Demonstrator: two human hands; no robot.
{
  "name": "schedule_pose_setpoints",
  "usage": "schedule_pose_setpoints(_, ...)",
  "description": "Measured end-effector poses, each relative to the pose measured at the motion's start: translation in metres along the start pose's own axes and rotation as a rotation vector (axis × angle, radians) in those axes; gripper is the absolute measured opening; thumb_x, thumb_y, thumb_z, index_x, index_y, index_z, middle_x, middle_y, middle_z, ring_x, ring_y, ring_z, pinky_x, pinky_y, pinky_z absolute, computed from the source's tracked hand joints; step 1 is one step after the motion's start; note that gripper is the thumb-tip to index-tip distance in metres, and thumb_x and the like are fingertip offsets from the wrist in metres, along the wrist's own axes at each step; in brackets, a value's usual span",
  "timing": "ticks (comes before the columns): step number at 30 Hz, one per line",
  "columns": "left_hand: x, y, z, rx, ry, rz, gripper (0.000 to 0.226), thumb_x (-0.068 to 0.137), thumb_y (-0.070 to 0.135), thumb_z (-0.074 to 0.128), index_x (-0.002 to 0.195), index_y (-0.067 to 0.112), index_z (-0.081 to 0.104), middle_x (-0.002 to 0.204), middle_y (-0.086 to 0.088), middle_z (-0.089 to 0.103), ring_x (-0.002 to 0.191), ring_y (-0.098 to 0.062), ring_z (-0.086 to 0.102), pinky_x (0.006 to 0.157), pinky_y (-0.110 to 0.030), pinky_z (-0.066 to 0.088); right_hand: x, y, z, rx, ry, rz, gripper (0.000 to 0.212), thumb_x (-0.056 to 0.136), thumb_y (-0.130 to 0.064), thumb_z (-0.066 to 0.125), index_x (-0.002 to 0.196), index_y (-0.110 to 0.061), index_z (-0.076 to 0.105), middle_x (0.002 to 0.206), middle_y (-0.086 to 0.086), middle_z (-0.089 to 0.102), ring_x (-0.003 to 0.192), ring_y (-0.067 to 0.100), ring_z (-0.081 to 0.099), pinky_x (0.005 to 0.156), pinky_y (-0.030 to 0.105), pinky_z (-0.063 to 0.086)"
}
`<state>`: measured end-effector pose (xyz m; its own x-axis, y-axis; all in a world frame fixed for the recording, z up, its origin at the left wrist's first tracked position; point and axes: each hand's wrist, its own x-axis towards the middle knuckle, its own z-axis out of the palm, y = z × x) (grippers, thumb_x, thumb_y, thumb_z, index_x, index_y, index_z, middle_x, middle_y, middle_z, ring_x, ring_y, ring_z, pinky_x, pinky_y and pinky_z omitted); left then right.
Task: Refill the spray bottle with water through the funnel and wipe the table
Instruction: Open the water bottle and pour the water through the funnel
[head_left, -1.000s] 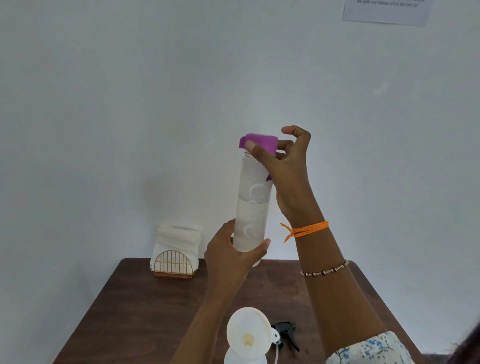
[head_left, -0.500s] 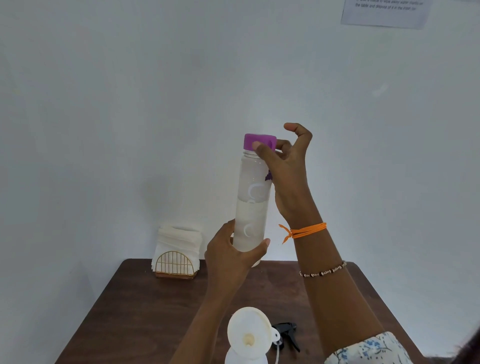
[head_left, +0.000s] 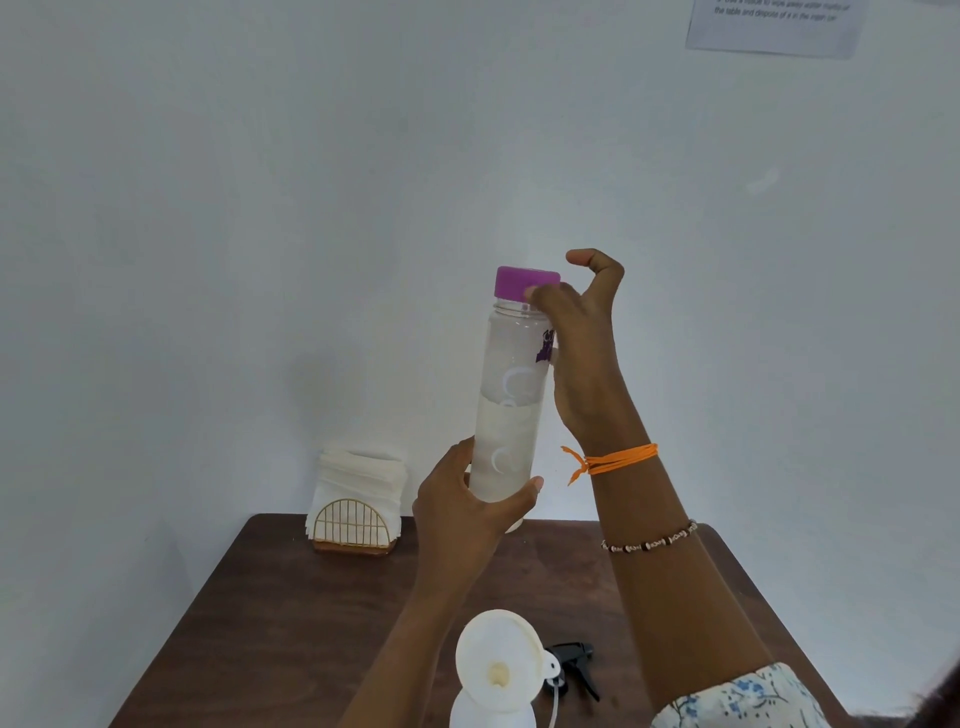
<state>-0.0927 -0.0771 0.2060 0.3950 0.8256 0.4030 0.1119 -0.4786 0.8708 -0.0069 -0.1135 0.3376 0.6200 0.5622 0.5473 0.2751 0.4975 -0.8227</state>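
My left hand (head_left: 467, 514) grips the lower part of a clear water bottle (head_left: 511, 395), held upright above the table and about half full. Its purple cap (head_left: 524, 283) sits on the neck, and my right hand (head_left: 582, 358) has thumb and fingers on the cap's right side, with the index finger lifted. Near the front edge stands the white spray bottle (head_left: 491, 714) with a white funnel (head_left: 498, 657) in its mouth. The black spray head (head_left: 571, 665) lies on the table just right of it.
A brown wooden table (head_left: 291, 623) stands against a white wall. At its back left a gold wire holder (head_left: 353, 525) carries a stack of white napkins (head_left: 361, 475). A printed sheet (head_left: 774, 23) hangs on the wall, top right.
The purple cap, tilted on the neck one second ago, now sits level on the bottle. My right hand has turned on the cap. The left hand keeps its grip.
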Motion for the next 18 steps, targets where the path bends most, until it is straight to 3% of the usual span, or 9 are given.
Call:
schedule_pose_setpoints(2,-0.0001,-0.0002,0.0,-0.001,0.0,0.008,0.059,0.066,0.042,0.078,0.117,0.024,0.055,0.117,0.003,0.063,0.091,-0.007,0.054,0.08,-0.02,0.047,0.0009,-0.0016,0.0003,0.015,0.01,0.008,0.053,0.074,-0.027,0.056,0.117,-0.028,0.026,0.105,0.003,0.054,0.08,-0.001,0.058,0.058,0.013,0.048)
schedule_pose_setpoints(4,-0.0004,-0.0001,0.0004,-0.003,-0.003,0.012,0.059,0.066,0.043,0.078,0.117,0.024,0.055,0.116,0.004,0.063,0.09,-0.007,0.054,0.077,-0.017,0.046,0.0033,-0.0015,0.0018,-0.061,0.063,-0.017,0.063,0.075,-0.029,0.071,0.119,-0.031,0.025,0.123,0.009,0.045,0.1,0.013,0.055,0.067,0.019,0.052)
schedule_pose_setpoints(6,-0.0008,0.0003,0.0009,0.008,-0.008,0.012,0.06,0.066,0.043,0.077,0.118,0.024,0.054,0.115,0.006,0.061,0.089,-0.007,0.053,0.073,-0.011,0.042,0.0045,0.0003,0.0026,-0.188,0.104,-0.058,0.072,0.069,-0.033,0.079,0.117,-0.033,0.026,0.124,0.01,0.041,0.108,0.024,0.052,0.079,0.03,0.055)
schedule_pose_setpoints(9,-0.0023,0.0008,0.001,0.015,-0.011,0.021,0.058,0.066,0.044,0.077,0.116,0.025,0.054,0.107,0.012,0.058,0.084,-0.004,0.053,0.067,-0.002,0.037,0.0033,0.0007,0.0001,-0.227,0.088,-0.06,0.066,0.073,-0.022,0.077,0.114,-0.031,0.027,0.112,0.006,0.046,0.1,0.022,0.054,0.078,0.032,0.055)
schedule_pose_setpoints(14,-0.0024,-0.0018,0.0044,-0.008,-0.019,0.007,0.059,0.066,0.045,0.077,0.116,0.025,0.055,0.114,0.007,0.062,0.089,-0.006,0.054,0.068,-0.003,0.037,0.0022,-0.0041,-0.0035,-0.089,-0.003,-0.004,0.038,0.089,-0.009,0.05,0.114,-0.026,0.028,0.095,0.003,0.054,0.08,0.014,0.053,0.06,0.022,0.044)
schedule_pose_setpoints(18,-0.003,-0.0019,0.0038,-0.003,-0.011,0.021,0.059,0.065,0.046,0.077,0.115,0.025,0.055,0.112,0.008,0.062,0.088,-0.007,0.055,0.067,-0.003,0.039,0.0032,-0.0024,0.0,-0.177,0.049,-0.038,0.057,0.077,-0.025,0.073,0.117,-0.027,0.032,0.117,0.007,0.05,0.099,0.02,0.055,0.073,0.028,0.053)
